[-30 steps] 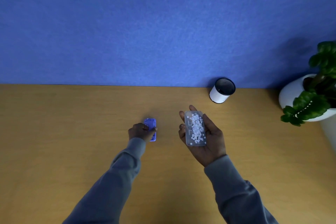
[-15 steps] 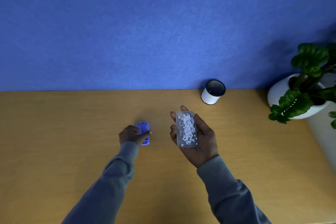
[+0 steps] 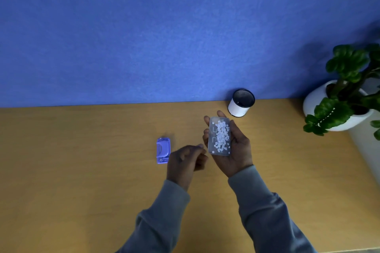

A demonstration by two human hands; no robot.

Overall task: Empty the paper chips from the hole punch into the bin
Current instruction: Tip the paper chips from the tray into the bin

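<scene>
A small purple hole punch (image 3: 163, 150) lies alone on the wooden desk. My right hand (image 3: 232, 150) holds its clear chip tray (image 3: 219, 136) flat in the palm, open side up, with several white paper chips (image 3: 221, 136) heaped in it. My left hand (image 3: 186, 162) hovers between the punch and the tray, fingers loosely curled, holding nothing. A small white bin (image 3: 240, 103) with a dark inside stands at the back by the wall, just beyond the tray.
A blue wall (image 3: 164, 37) closes the desk's far edge. A green plant in a white pot (image 3: 337, 107) stands at the right. The wooden desk (image 3: 82, 170) stretches bare to the left.
My left hand has let go of the purple punch and moved right towards the tray. My right hand keeps the tray level in about the same place.
</scene>
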